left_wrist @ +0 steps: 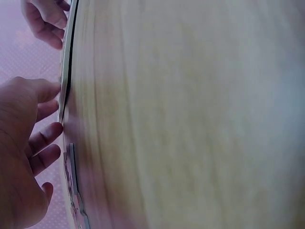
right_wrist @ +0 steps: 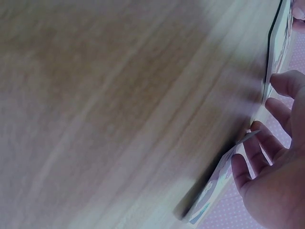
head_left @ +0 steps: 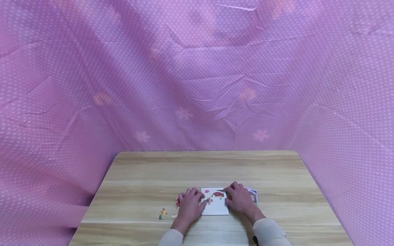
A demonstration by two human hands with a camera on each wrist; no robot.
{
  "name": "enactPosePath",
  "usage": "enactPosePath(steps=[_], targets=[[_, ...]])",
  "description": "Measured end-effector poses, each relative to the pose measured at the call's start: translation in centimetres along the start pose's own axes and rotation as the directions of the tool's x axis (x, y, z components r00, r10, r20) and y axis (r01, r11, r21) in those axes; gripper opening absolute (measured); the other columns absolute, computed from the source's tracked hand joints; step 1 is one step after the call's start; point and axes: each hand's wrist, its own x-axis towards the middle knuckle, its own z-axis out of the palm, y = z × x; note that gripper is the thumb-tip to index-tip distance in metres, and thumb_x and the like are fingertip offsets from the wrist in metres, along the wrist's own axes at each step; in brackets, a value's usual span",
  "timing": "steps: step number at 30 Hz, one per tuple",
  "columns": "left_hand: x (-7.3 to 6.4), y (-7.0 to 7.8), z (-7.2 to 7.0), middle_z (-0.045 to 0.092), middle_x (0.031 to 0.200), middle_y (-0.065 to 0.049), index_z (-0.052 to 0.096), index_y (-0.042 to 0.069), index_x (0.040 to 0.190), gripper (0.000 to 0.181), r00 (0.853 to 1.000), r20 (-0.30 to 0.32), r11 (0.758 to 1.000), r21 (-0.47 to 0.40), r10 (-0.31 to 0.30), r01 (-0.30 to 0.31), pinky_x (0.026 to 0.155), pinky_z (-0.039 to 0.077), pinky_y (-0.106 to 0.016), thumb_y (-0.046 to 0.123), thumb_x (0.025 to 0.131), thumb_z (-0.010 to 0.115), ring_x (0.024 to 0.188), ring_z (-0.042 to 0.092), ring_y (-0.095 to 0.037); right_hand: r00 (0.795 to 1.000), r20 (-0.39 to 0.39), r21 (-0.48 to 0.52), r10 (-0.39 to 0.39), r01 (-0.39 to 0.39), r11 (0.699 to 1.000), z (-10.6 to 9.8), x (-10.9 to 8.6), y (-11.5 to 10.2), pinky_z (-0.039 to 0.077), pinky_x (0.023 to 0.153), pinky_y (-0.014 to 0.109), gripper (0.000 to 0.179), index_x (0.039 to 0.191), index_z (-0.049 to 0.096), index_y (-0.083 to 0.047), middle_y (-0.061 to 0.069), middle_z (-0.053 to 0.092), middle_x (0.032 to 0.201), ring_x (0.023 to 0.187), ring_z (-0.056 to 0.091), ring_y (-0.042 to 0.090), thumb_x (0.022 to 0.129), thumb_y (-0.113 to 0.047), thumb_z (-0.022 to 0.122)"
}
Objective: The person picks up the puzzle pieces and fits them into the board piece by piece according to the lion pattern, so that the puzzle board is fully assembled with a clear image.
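Observation:
A white puzzle board point(head_left: 217, 210) lies flat on the table, with a few printed jigsaw pieces point(head_left: 217, 194) along its upper part. My left hand point(head_left: 190, 205) rests at the board's left edge, thumb and index fingertips right at the rim, fingers loosely bent. On the opposite side, my right hand point(head_left: 240, 200) touches the right edge with thumb and index finger. Its other fingers spread over a picture card point(head_left: 253, 194), which the hand partly covers. In the right wrist view the card point(right_wrist: 214, 186) shows a raised corner by those fingers.
Loose puzzle pieces point(head_left: 163, 214) lie left of my left hand, some partly hidden behind it. The wood-patterned table point(head_left: 138, 174) stretches out on both sides. Pink dotted cloth point(head_left: 197, 85) hangs behind the table and along its sides.

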Motion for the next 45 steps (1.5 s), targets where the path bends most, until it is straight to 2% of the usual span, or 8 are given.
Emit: enactPosePath(steps=[6,19,29,37,45], targets=[[0.2,0.1,0.0,0.059,0.104,0.008,0.069,0.027,0.104,0.032,1.000,0.004,1.000,0.005,0.004,-0.004,0.084,0.031,-0.045,0.051,0.083,0.066,0.100,0.050,-0.015,1.000,-0.005,-0.005,0.001,-0.001,1.000,0.1,0.1,0.1,0.042,0.085,0.041,0.039,0.120,0.066,-0.024,0.002,0.053,0.113,0.098,0.048,0.021,0.083,-0.036,0.067],[0.2,-0.1,0.0,0.060,0.102,0.008,0.071,0.029,0.098,0.026,0.999,0.009,0.998,0.050,0.032,-0.032,0.087,0.031,-0.049,0.050,0.083,0.068,0.098,0.050,-0.015,1.000,0.000,-0.013,-0.001,0.001,1.000,0.2,0.3,0.1,0.041,0.084,0.039,0.039,0.121,0.066,-0.025,0.001,0.053,0.113,0.097,0.046,0.020,0.084,-0.036,0.068],[0.1,-0.6,-0.5,0.063,0.110,0.008,0.068,0.027,0.109,0.036,1.000,0.017,1.000,0.009,0.010,-0.010,0.088,0.032,-0.047,0.053,0.083,0.067,0.102,0.053,-0.015,1.000,0.002,-0.004,0.004,-0.004,1.000,0.3,0.2,0.1,0.041,0.083,0.040,0.039,0.120,0.066,-0.023,0.001,0.052,0.111,0.096,0.046,0.020,0.083,-0.036,0.069],[0.2,-1.3,-1.2,0.063,0.113,0.005,0.067,0.026,0.112,0.040,0.999,0.031,0.998,-0.044,-0.043,0.045,0.095,0.034,-0.052,0.052,0.082,0.069,0.107,0.052,-0.018,1.000,-0.003,0.000,0.004,-0.004,1.000,0.2,0.3,0.2,0.042,0.083,0.039,0.040,0.120,0.066,-0.023,0.001,0.053,0.111,0.096,0.046,0.020,0.083,-0.036,0.069],[0.2,-2.6,-1.6,0.062,0.115,0.005,0.066,0.026,0.113,0.038,0.997,0.003,0.996,-0.054,-0.072,0.072,0.097,0.034,-0.054,0.045,0.081,0.072,0.107,0.052,-0.019,1.000,0.000,-0.002,0.015,-0.015,1.000,0.4,0.5,0.3,0.042,0.084,0.039,0.040,0.121,0.065,-0.024,0.001,0.053,0.112,0.097,0.046,0.020,0.083,-0.038,0.068]])
